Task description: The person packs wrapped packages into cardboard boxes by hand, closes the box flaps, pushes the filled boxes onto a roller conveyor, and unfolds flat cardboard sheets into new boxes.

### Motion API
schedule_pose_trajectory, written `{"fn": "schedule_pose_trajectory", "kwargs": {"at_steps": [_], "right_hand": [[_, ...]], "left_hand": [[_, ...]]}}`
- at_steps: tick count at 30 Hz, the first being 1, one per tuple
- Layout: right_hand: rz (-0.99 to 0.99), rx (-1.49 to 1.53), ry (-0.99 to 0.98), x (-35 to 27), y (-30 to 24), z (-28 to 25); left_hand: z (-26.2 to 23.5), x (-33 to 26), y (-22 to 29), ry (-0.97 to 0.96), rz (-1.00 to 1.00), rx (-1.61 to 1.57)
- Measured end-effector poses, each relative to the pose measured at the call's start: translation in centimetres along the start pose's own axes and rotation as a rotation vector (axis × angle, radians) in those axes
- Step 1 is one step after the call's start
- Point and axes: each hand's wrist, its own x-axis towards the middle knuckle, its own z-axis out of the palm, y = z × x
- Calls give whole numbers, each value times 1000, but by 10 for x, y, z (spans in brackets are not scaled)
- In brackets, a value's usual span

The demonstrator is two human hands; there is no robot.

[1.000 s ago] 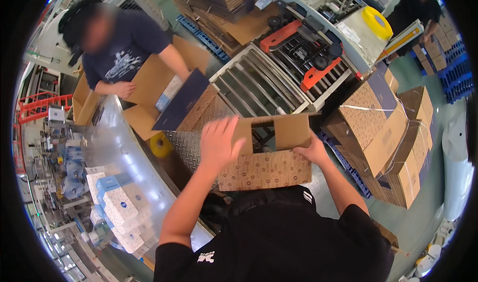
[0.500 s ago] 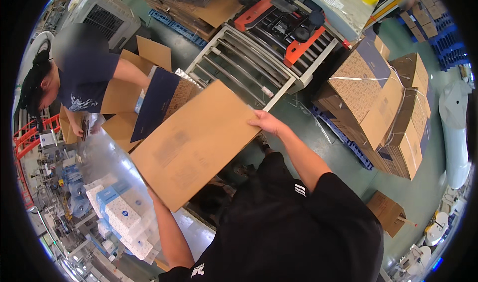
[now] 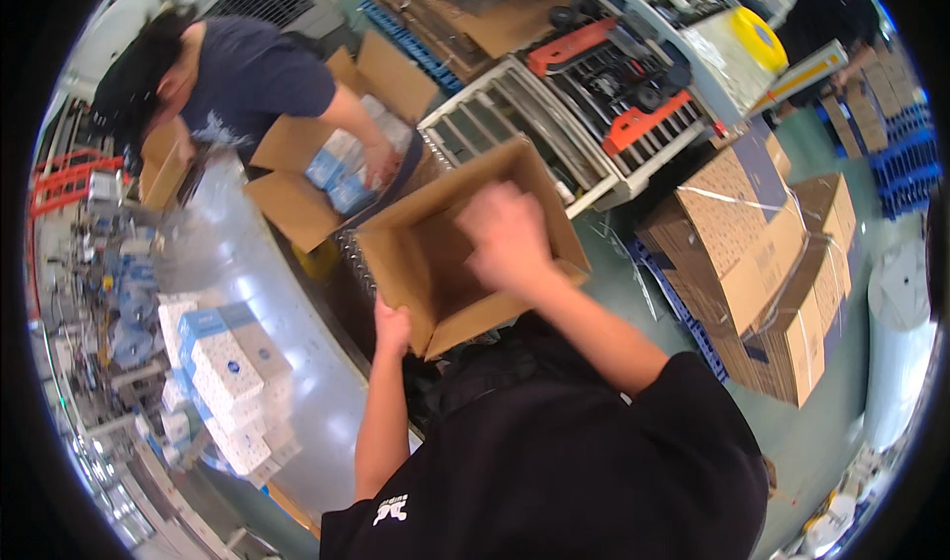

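Observation:
A brown cardboard box [image 3: 396, 278] stands open in front of me, its hollow inside facing up. My left hand [image 3: 392, 328] grips its near left edge, thumb along the cardboard. Smeared by motion, my right hand [image 3: 505, 235] is over the box's opening, partly inside it; its fingers cannot be made out. Just beyond is a second open carton [image 3: 287, 209] with flaps spread, holding blue and white packs [image 3: 341, 172]. A co-worker's hand [image 3: 381, 161] reaches onto those packs.
A shiny metal table [image 3: 317, 362] runs along my left, with white and blue packages [image 3: 226, 374] stacked on it. A roller conveyor [image 3: 475, 115] lies ahead. Strapped bundles of flat cartons [image 3: 742, 253] sit on a blue pallet at the right. Another person [image 3: 821, 26] stands far right.
The box was a flat-looking panel held at both sides; now it is opened out with its inside showing. My right hand left its edge for the opening. The co-worker's carton now shows its packs.

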Motion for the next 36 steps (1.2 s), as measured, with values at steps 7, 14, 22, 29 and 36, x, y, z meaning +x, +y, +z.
{"fn": "schedule_pose_trajectory", "kwargs": {"at_steps": [7, 14, 22, 29, 36], "right_hand": [[568, -18, -296, -44, 135, 21], [487, -241, -603, -37, 138, 16], [525, -8, -473, -18, 71, 72], [380, -100, -542, 27, 2, 120], [886, 708, -383, 6, 50, 163]], "left_hand": [[-47, 12, -33, 276, 268, 1015], [40, -30, -98, -576, -275, 896], [-37, -115, -132, -200, -288, 522], [-5, -119, -144, 202, -170, 309], [-118, -167, -110, 450, 14, -186]]}}
